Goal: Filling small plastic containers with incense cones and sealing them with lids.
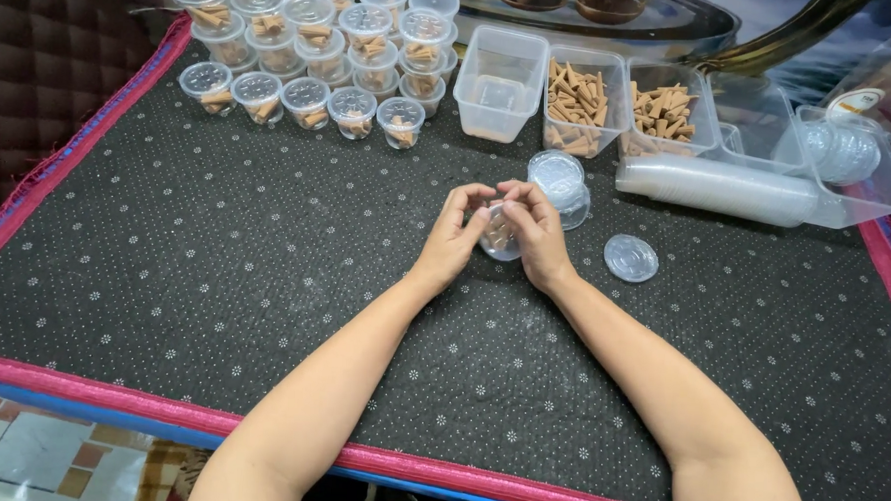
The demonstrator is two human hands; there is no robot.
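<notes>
mat | lidded cups | tubs | loose lid

Both my bare forearms extend forward and converge at centre, where my left hand and right hand meet with palms facing each other, fingers curled inward, thumbs raised on top and fingertips nearly touching above.

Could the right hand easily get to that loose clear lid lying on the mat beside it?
Probably yes. The loose lid lies flat on the dotted mat just beside the right hand, with nothing between them. But that hand, with the left hand, is holding a small clear cup.
</notes>
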